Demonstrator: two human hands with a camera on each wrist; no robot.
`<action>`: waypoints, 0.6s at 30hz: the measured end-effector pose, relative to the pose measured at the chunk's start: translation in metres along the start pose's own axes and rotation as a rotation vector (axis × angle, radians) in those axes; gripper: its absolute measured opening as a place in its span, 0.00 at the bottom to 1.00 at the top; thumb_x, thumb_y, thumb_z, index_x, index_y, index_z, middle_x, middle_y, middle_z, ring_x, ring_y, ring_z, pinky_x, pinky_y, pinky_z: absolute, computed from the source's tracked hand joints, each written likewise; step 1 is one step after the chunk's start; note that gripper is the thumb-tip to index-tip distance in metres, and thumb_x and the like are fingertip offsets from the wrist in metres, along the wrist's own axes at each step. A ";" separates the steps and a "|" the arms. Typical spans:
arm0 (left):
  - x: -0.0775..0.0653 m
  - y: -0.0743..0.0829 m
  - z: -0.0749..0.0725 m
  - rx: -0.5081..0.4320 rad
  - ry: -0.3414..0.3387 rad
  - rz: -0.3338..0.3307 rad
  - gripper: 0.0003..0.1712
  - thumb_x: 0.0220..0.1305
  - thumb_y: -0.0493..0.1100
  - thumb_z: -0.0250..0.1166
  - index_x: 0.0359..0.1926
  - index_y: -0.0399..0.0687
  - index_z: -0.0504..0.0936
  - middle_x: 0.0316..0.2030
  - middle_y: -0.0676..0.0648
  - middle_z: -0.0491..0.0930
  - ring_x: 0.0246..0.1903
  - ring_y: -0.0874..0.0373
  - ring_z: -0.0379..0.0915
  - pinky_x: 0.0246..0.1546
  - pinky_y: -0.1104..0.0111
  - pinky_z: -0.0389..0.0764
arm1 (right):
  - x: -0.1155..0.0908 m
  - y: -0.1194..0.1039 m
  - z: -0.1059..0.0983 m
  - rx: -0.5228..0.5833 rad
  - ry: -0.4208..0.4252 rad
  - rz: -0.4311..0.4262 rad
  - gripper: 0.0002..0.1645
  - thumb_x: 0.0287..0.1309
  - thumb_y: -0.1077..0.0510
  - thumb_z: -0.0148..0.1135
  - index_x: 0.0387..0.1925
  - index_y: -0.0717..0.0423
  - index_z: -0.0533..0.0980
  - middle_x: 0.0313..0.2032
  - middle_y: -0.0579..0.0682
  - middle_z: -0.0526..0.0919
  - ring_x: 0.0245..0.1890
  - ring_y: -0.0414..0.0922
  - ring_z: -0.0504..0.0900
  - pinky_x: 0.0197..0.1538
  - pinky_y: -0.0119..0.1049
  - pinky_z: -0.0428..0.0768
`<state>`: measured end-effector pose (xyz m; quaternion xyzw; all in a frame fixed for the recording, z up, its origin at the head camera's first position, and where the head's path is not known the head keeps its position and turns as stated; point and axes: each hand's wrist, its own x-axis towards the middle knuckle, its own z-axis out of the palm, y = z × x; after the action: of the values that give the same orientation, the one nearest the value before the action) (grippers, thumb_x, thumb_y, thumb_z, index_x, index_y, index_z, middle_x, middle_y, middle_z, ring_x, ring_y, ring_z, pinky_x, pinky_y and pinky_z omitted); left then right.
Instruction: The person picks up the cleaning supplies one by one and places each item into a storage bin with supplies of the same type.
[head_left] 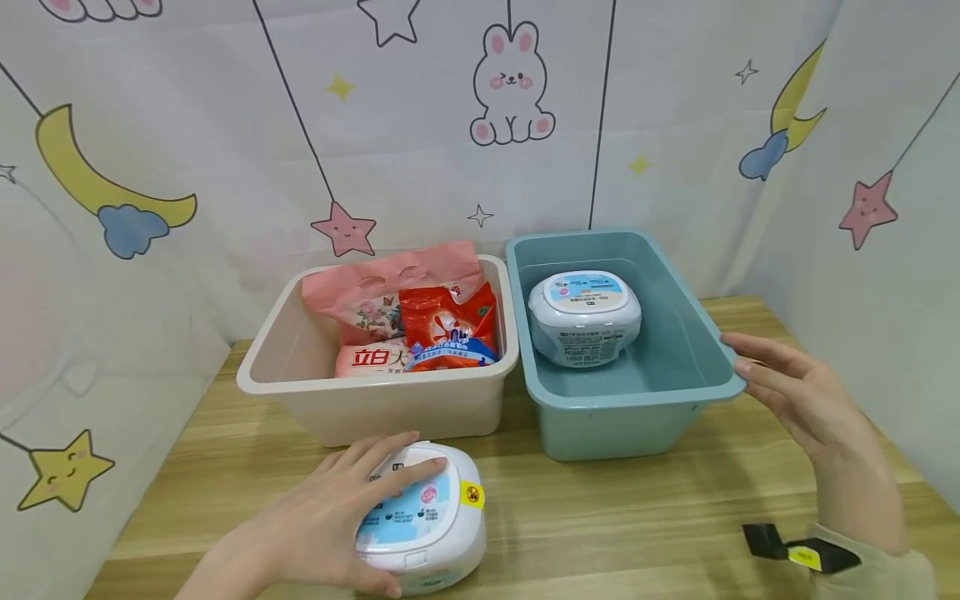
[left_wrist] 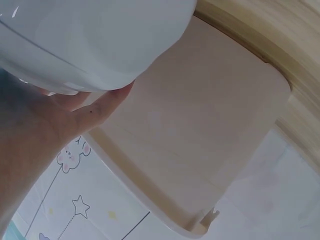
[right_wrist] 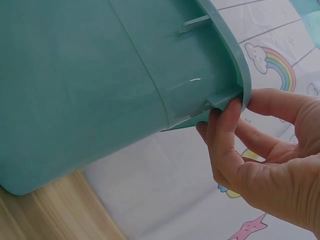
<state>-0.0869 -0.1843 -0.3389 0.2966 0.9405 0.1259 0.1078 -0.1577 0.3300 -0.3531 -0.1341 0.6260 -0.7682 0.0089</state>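
Observation:
My left hand [head_left: 322,512] holds a white lidded plastic tub [head_left: 463,542] at the front of the table, fingers spread across its blue-printed lid and thumb down its near side. In the left wrist view the tub [left_wrist: 100,40] hides part of that hand's fingers. At the right, my right hand [head_left: 795,400] pinches the rim of a teal plastic bin [head_left: 618,429] near its front right corner. The right wrist view shows fingertips [right_wrist: 227,112] tucked under the lip, with another finger on the rim's outer edge. A second white tub [head_left: 583,325] sits inside the teal bin.
A beige bin [head_left: 390,408] stands left of the teal one, close beside it. It holds a pink bag [head_left: 375,287] and a red detergent bag [head_left: 450,321]. A printed curtain [head_left: 420,125] hangs behind the wooden table [head_left: 585,533] and along both sides.

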 end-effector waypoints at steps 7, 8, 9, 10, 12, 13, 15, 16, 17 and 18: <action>0.000 0.000 -0.001 0.018 -0.004 -0.004 0.57 0.36 0.78 0.68 0.68 0.91 0.49 0.73 0.55 0.50 0.68 0.48 0.50 0.58 0.34 0.62 | 0.002 0.000 0.001 -0.005 -0.020 -0.007 0.25 0.66 0.74 0.43 0.60 0.59 0.73 0.53 0.43 0.81 0.50 0.36 0.80 0.49 0.27 0.80; 0.000 0.000 -0.001 0.016 -0.008 -0.007 0.57 0.36 0.78 0.68 0.68 0.91 0.49 0.73 0.55 0.50 0.68 0.48 0.50 0.58 0.33 0.62 | 0.002 0.000 0.001 0.004 -0.031 -0.010 0.25 0.66 0.74 0.43 0.60 0.59 0.73 0.53 0.43 0.81 0.50 0.36 0.80 0.49 0.27 0.80; 0.000 0.000 -0.001 0.016 -0.012 -0.010 0.57 0.36 0.79 0.67 0.68 0.91 0.49 0.74 0.55 0.49 0.68 0.48 0.50 0.58 0.33 0.62 | 0.002 0.000 0.000 0.013 -0.040 -0.011 0.25 0.66 0.74 0.43 0.60 0.59 0.73 0.53 0.43 0.81 0.50 0.36 0.81 0.49 0.27 0.80; 0.000 0.000 -0.001 0.016 -0.014 -0.012 0.57 0.36 0.79 0.67 0.68 0.91 0.49 0.74 0.55 0.49 0.68 0.48 0.50 0.58 0.33 0.62 | 0.002 0.001 0.000 0.021 -0.047 -0.012 0.25 0.66 0.75 0.43 0.60 0.59 0.74 0.54 0.43 0.81 0.50 0.36 0.81 0.49 0.27 0.80; 0.000 0.000 -0.001 0.015 -0.017 -0.015 0.57 0.36 0.79 0.67 0.68 0.91 0.49 0.74 0.55 0.49 0.67 0.47 0.50 0.57 0.33 0.62 | 0.002 0.001 -0.001 0.026 -0.054 -0.011 0.25 0.66 0.75 0.43 0.60 0.58 0.74 0.54 0.43 0.81 0.50 0.36 0.81 0.49 0.27 0.80; 0.000 0.000 -0.001 0.014 -0.018 -0.016 0.57 0.36 0.78 0.68 0.68 0.91 0.49 0.74 0.55 0.49 0.67 0.47 0.50 0.57 0.33 0.62 | 0.002 0.001 -0.001 0.015 -0.045 -0.009 0.25 0.66 0.75 0.43 0.60 0.58 0.74 0.54 0.43 0.81 0.50 0.36 0.81 0.49 0.27 0.80; 0.001 0.000 0.000 0.015 -0.018 -0.015 0.58 0.36 0.78 0.68 0.68 0.91 0.49 0.74 0.55 0.49 0.67 0.47 0.50 0.57 0.33 0.62 | 0.002 0.001 -0.001 0.010 -0.042 -0.006 0.25 0.66 0.75 0.43 0.60 0.57 0.74 0.54 0.43 0.81 0.50 0.36 0.80 0.49 0.27 0.80; 0.001 0.000 0.000 0.014 -0.018 -0.015 0.58 0.36 0.77 0.69 0.68 0.91 0.48 0.74 0.55 0.49 0.67 0.47 0.50 0.57 0.33 0.62 | 0.002 0.001 -0.001 0.009 -0.039 -0.004 0.25 0.66 0.75 0.43 0.59 0.57 0.74 0.54 0.42 0.81 0.50 0.36 0.80 0.49 0.27 0.80; 0.001 0.000 0.000 0.014 -0.018 -0.013 0.58 0.35 0.77 0.69 0.68 0.91 0.48 0.74 0.55 0.48 0.67 0.47 0.50 0.57 0.33 0.62 | 0.001 0.001 -0.001 -0.001 -0.034 -0.003 0.25 0.66 0.74 0.43 0.59 0.57 0.74 0.53 0.42 0.81 0.50 0.35 0.81 0.48 0.27 0.80; 0.001 0.000 0.001 0.014 -0.018 -0.012 0.58 0.36 0.77 0.69 0.68 0.91 0.48 0.74 0.55 0.48 0.67 0.47 0.50 0.57 0.33 0.62 | 0.001 0.002 -0.002 -0.002 -0.034 -0.003 0.25 0.66 0.74 0.43 0.59 0.57 0.74 0.53 0.42 0.81 0.50 0.35 0.81 0.48 0.27 0.80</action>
<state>-0.0873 -0.1834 -0.3396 0.2927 0.9422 0.1158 0.1150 -0.1594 0.3309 -0.3546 -0.1478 0.6264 -0.7651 0.0182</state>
